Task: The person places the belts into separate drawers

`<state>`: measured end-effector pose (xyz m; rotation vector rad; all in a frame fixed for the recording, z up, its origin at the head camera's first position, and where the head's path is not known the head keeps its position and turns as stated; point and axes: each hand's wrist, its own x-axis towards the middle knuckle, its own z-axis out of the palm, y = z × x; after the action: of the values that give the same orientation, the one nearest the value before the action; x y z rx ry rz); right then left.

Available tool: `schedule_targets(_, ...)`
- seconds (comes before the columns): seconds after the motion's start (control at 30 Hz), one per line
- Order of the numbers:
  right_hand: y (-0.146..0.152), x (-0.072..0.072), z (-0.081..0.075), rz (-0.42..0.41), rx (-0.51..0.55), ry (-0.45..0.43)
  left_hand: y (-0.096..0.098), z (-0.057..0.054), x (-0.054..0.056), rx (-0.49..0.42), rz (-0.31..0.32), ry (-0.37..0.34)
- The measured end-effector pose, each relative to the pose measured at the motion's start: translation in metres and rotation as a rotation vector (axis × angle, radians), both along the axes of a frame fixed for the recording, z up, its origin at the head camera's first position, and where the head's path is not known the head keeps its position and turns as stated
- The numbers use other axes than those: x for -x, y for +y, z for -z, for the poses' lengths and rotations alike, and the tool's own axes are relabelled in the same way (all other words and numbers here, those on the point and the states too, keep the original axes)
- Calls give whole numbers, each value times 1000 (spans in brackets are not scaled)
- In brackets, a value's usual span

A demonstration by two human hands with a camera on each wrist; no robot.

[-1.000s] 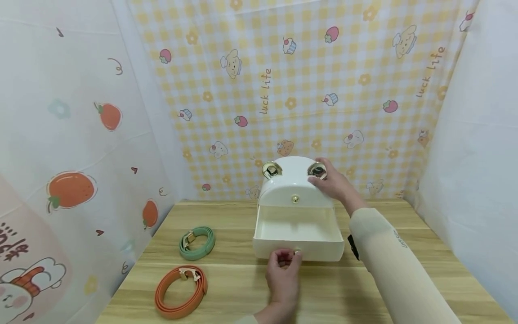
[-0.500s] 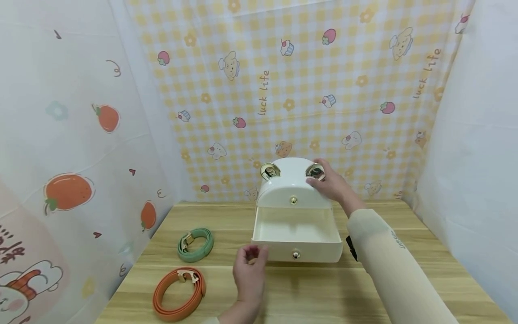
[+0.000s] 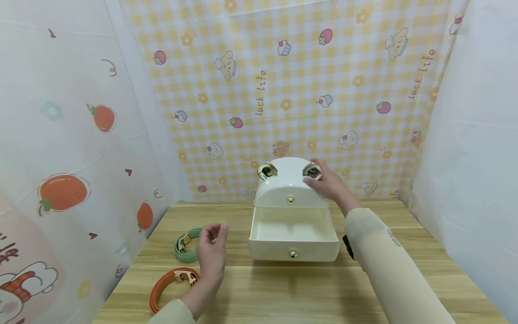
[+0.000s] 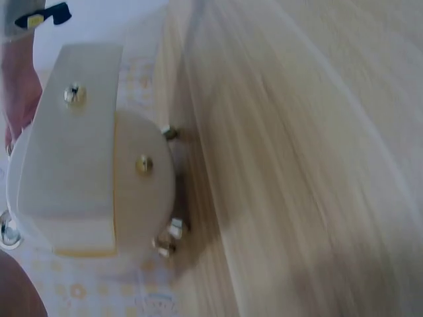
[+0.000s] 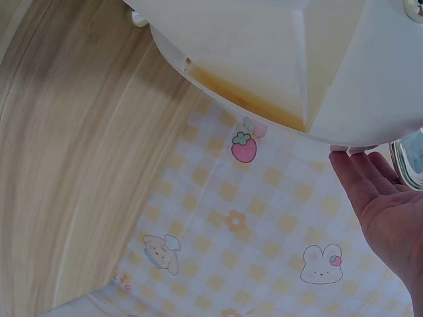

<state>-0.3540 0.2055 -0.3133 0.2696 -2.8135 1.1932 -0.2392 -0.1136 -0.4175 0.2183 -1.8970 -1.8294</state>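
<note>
A cream storage box point(image 3: 289, 168) with a rounded top and gold eye-like rings stands on short gold feet. Its lower drawer point(image 3: 271, 251) is pulled out and the inside looks bare; the upper drawer point(image 3: 275, 198) is closed. My right hand point(image 3: 333, 182) holds the box by its top right corner, thumb in front beside the ring, fingers behind. Left of the drawer, my left hand point(image 3: 212, 254) hovers with loosely bent fingers and nothing in them. It partly covers a coiled green belt point(image 3: 185, 257). A coiled orange belt point(image 3: 157, 290) with a gold buckle lies nearer, partly behind my left forearm.
The wood-grain table point(image 3: 283, 297) ends at a yellow checked cloth point(image 3: 259, 90) behind the box. White printed cloth point(image 3: 73, 135) bounds the left, and plain white cloth point(image 3: 469, 171) the right.
My left hand has let go of the lower drawer's knob and moved left to beside the green belt. The drawer stays out, and my right hand keeps its hold on the box.
</note>
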Motion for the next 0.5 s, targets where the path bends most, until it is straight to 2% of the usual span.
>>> schedule_targets(0.2,-1,-1,0,0,-12,-6,-33,-7,7,52,114,-22)
schedule_targets(0.4,0,0,1,1,-13,8,-75,-8,12,183,289,-37)
schedule_targets(0.5,0,0,0,4,-15,12,-92,-8,16,241,339,-27)
